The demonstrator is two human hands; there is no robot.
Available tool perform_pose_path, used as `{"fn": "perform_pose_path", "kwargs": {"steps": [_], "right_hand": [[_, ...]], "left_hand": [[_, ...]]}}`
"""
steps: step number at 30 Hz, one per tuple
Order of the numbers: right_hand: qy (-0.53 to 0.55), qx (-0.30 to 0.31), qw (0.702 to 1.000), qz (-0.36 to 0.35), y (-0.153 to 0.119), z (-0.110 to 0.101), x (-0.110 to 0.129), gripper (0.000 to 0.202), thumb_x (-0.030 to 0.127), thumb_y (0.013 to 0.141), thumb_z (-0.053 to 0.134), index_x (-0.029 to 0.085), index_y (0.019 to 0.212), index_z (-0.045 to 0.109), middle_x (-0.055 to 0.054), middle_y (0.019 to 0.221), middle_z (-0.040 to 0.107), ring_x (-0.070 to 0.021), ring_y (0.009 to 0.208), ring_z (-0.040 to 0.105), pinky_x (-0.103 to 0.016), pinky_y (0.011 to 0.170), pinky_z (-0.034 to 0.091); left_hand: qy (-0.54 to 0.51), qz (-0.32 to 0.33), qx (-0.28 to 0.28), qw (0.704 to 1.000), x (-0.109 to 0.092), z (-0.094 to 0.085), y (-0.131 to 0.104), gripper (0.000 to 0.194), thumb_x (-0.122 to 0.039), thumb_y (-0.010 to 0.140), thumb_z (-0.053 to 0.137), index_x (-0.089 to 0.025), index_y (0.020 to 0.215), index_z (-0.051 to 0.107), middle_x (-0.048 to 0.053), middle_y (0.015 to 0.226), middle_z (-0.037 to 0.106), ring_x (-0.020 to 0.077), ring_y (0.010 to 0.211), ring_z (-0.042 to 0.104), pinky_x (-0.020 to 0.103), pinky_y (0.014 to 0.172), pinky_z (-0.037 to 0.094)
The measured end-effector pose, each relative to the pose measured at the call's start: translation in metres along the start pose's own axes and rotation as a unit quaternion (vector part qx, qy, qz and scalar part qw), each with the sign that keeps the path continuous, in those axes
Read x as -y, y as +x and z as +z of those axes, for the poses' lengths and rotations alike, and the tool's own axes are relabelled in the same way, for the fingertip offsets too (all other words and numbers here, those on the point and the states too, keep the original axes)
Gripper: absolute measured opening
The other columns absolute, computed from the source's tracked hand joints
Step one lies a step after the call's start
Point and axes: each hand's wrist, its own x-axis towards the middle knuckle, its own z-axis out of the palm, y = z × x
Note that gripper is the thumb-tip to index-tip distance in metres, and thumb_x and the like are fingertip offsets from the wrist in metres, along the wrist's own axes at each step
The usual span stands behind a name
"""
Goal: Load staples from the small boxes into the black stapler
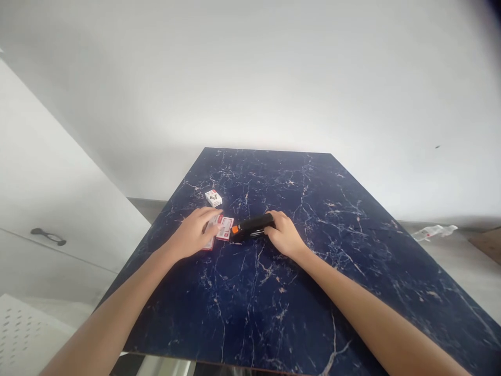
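Note:
On the dark blue marbled table, my right hand is wrapped round the far end of a black stapler with an orange tip, which points left. My left hand lies over a red and white printed card or flat box, its fingers bent around the left part. A second red and white piece shows beneath my left palm. Just beyond my left fingers sits a small white box with a dark picture on it.
The blue marbled table narrows toward a pale wall. White cabinet doors with a dark handle stand at the left. Clear plastic lies beyond the table's right edge, near a brown item.

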Motion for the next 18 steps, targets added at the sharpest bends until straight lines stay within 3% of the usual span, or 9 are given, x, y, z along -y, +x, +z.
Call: {"fn": "perform_pose_path", "kwargs": {"steps": [3,8,12,15,18], "right_hand": [[-0.005,-0.008,1.000,-0.016,0.001,0.001,0.002,0.011,0.011,0.076,0.049,0.022,0.076,0.048,-0.005,0.085,0.063,-0.0234,0.086,0.055,-0.033,0.077,0.040],[-0.004,0.001,1.000,-0.015,0.002,0.003,0.004,0.011,0.011,0.077,0.049,0.022,0.076,0.049,-0.005,0.087,0.064,-0.0237,0.088,0.055,-0.033,0.076,0.041],[-0.010,-0.012,1.000,-0.020,0.002,0.002,0.002,0.010,0.012,0.077,0.049,0.022,0.076,0.049,-0.005,0.086,0.063,-0.0231,0.087,0.056,-0.033,0.076,0.041],[-0.018,-0.007,1.000,-0.010,0.002,0.002,0.004,0.008,0.014,0.076,0.051,0.022,0.074,0.049,-0.005,0.083,0.063,-0.0222,0.081,0.056,-0.032,0.072,0.040],[-0.027,0.005,1.000,0.003,0.003,0.001,0.008,0.007,0.016,0.074,0.054,0.022,0.073,0.050,-0.004,0.078,0.063,-0.0218,0.078,0.056,-0.031,0.067,0.038]], "left_hand": [[0.013,-0.011,-0.047,0.999,0.004,0.005,0.007,0.051,-0.049,0.104,0.042,-0.026,0.147,0.056,0.010,0.148,0.057,0.0323,0.133,0.052,0.050,0.108,0.046],[0.045,-0.039,-0.105,0.993,0.026,0.012,0.037,0.053,-0.043,0.107,0.031,-0.024,0.151,0.052,0.009,0.167,0.035,0.0371,0.149,0.032,0.060,0.117,0.033],[0.033,-0.021,-0.059,0.998,0.032,0.014,0.051,0.051,-0.044,0.107,0.031,-0.025,0.147,0.057,0.008,0.164,0.039,0.0350,0.149,0.035,0.058,0.120,0.031],[-0.001,0.008,-0.037,0.999,0.023,0.015,0.044,0.049,-0.044,0.107,0.032,-0.026,0.140,0.063,0.006,0.157,0.050,0.0295,0.142,0.047,0.050,0.120,0.036],[-0.016,0.027,-0.021,0.999,0.009,0.014,0.031,0.045,-0.043,0.106,0.035,-0.026,0.133,0.067,0.005,0.154,0.051,0.0278,0.136,0.054,0.046,0.116,0.043]]}}
